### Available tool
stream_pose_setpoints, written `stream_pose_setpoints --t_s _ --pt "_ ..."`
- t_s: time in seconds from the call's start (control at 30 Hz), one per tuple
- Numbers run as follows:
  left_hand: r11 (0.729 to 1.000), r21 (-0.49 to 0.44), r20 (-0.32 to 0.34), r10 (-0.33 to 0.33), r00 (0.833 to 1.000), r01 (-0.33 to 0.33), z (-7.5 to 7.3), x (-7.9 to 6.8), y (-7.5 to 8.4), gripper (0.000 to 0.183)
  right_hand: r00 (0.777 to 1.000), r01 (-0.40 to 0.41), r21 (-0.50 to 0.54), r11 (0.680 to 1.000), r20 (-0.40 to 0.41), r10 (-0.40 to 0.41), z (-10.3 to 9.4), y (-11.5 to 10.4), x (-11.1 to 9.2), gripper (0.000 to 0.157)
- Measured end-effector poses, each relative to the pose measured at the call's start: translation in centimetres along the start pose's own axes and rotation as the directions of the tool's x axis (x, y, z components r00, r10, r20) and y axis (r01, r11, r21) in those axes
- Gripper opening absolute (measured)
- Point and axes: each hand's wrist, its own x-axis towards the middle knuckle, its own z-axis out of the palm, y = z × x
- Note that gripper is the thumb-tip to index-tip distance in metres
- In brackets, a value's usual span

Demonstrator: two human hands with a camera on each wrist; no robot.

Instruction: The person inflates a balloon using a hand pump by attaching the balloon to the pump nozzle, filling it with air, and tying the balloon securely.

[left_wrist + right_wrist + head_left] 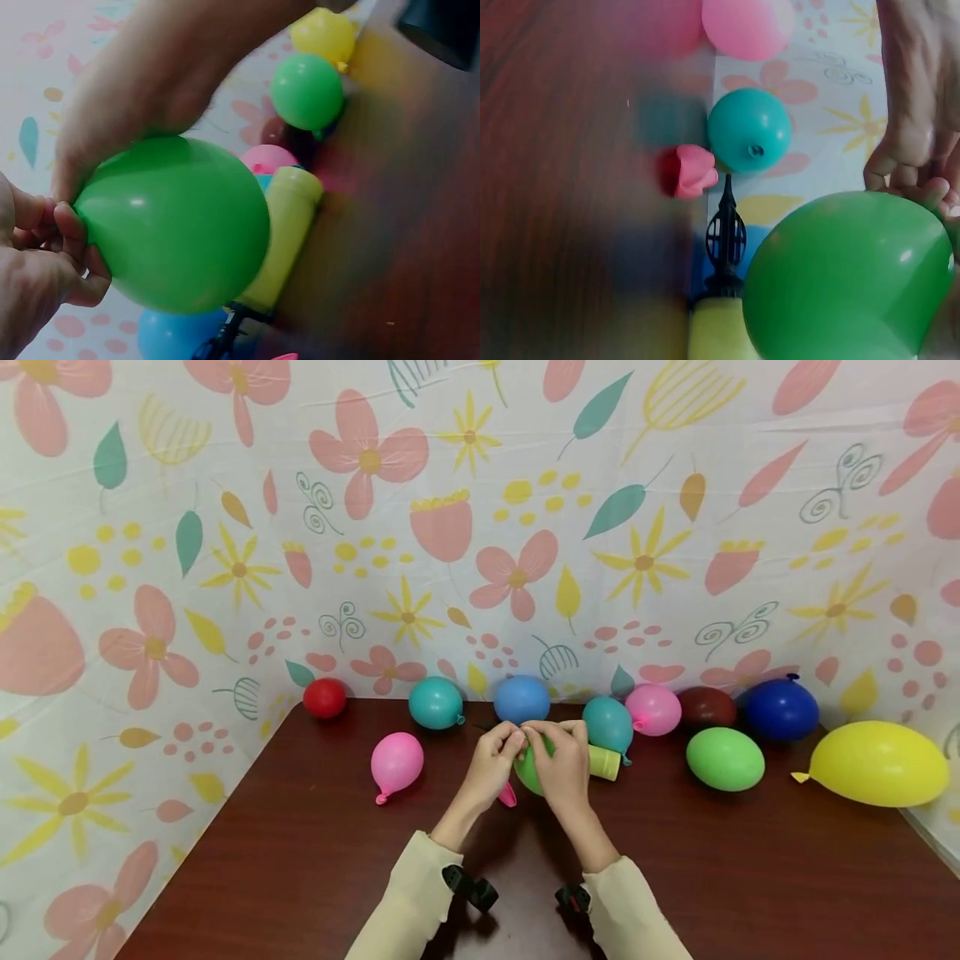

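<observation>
Left hand (pixel 491 764) and right hand (pixel 562 764) pinching a green balloon (pixel 528 774), yellow cylinder (pixel 604 763) partly behind the latter hand, inflated balloons (pixel 522 699) along a reddish-brown bench (pixel 300 860), floral cloth (pixel 450 593) behind.

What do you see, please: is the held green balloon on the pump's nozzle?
No, the right wrist view shows the black nozzle bare, apart from the held green balloon.

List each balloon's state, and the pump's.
Held green balloon, inflated, neck pinched
Middle pink balloon, uninflated
Yellow pump, lying down, nozzle bare
Left pink balloon, inflated
Left teal balloon, inflated
Right teal balloon, inflated
Right pink balloon, inflated
Red balloon, inflated
Light-blue balloon, inflated
Maroon balloon, inflated
Dark-blue balloon, inflated
Other green balloon, inflated
Yellow balloon, inflated
</observation>
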Motion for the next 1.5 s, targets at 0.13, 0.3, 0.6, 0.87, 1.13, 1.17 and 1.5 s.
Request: stream_pose_setpoints --t_s 0.13,0.3,0.6,0.87,1.13,1.17,1.5 --pt "0.997 -0.073 -0.066 -0.003 0.998 -0.002 -0.5 0.4 0.3 0.025 0.993 0.056 0.093 0.994 0.096 -0.065 -0.1 -0.1 0.2 0.013" --pt "1.000 -0.024 -0.020 0.003 1.000 -0.004 -1.0 0.5 0.5 0.025 0.957 -0.063 0.185 0.981 0.288 0.007 -1.1 0.4 1.0 0.016" --pt "0.997 0.073 0.067 -0.040 0.997 0.035 -1.5 0.2 0.1 0.028 0.932 0.313 -0.071 0.947 0.213 -0.292 -0.8 0.2 0.4 0.010" --pt "0.987 0.152 0.069 -0.071 0.995 0.060 -1.3 0.3 -0.3 0.027 0.902 0.431 -0.208 0.878 0.084 -0.423 0.1 1.0 -0.3 0.007" --pt "0.989 0.146 0.144 -0.022 0.989 0.000 -2.6 0.6 -0.3 0.028 0.899 0.438 -0.045 0.898 0.042 -0.436 0.5 2.1 -0.1 0.012" --pt "0.990 0.143 0.143 -0.011 0.990 -0.010 -2.7 0.7 -0.4 0.028 0.904 0.428 -0.017 0.904 0.039 -0.427 0.6 2.1 0.0 0.011" --pt "0.999 -0.015 0.040 -0.035 0.999 0.035 -1.8 0.3 0.0 0.027 0.946 0.318 0.138 0.938 0.012 -0.323 0.8 2.1 -0.3 0.011"
